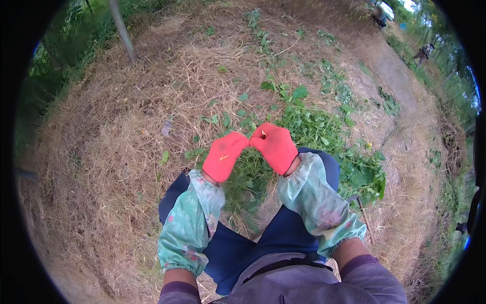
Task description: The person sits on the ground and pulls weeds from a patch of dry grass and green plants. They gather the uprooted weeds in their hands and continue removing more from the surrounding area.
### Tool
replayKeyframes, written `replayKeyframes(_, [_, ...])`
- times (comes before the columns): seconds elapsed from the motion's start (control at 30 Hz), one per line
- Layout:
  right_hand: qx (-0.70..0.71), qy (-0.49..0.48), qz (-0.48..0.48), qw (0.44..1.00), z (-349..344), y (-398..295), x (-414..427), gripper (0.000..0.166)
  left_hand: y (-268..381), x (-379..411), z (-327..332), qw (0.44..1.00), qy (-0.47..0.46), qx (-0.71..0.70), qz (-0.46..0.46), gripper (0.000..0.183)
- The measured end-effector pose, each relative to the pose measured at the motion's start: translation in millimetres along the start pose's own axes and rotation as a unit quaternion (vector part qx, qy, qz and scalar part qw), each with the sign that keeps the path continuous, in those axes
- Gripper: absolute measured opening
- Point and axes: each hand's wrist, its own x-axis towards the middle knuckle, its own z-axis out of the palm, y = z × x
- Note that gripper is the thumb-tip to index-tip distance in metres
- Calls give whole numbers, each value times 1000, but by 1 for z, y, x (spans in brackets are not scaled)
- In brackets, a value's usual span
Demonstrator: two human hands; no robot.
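Observation:
My left hand (pixel 224 156), in a red glove, is in front of me, its fingertips pinched together. Close against it, thumb and forefinger also pinched, is my right hand (pixel 274 148) in a matching red glove. A thin green bit of plant shows at the fingertips; which hand grips it is unclear. Below the hands, between my knees, lie green leafy stems (pixel 248 180). A larger heap of cut green plants (pixel 315 127) spreads to the right of my right hand. A hand tool with a wooden handle (pixel 367 222) lies beside my right forearm.
Dry straw-like grass (pixel 125 152) covers the ground, with scattered green leaves. A thin tree trunk (pixel 123 32) rises at the upper left. Far off at the upper right are a person (pixel 423 54) and another person (pixel 379 16), near a bare path (pixel 396 79).

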Motion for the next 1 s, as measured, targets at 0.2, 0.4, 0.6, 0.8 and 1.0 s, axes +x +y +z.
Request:
replayKeyframes(0.2, [224, 16, 123, 967, -55, 13, 84, 15, 12, 42, -51, 962, 120, -171, -178, 22])
replayKeyframes(0.4, [-162, 123, -41, 978, -39, 72, 127, 12, 23, 81, -83, 945, 125, -255, -163, 24])
replayKeyframes(0.6, [217, 163, 52, 961, -46, 55, 138, 8, 13, 85, -77, 948, 89, -260, -163, 25])
replayKeyframes(0.8, [403, -151, 140, 892, -37, 60, 144, 37, 8, 98, -55, 940, 82, -278, -178, 26])
replayKeyframes(1.0, [531, -195, 109, 817, -36, 46, 136, 46, 4, 101, -49, 950, 64, -241, -189, 26])
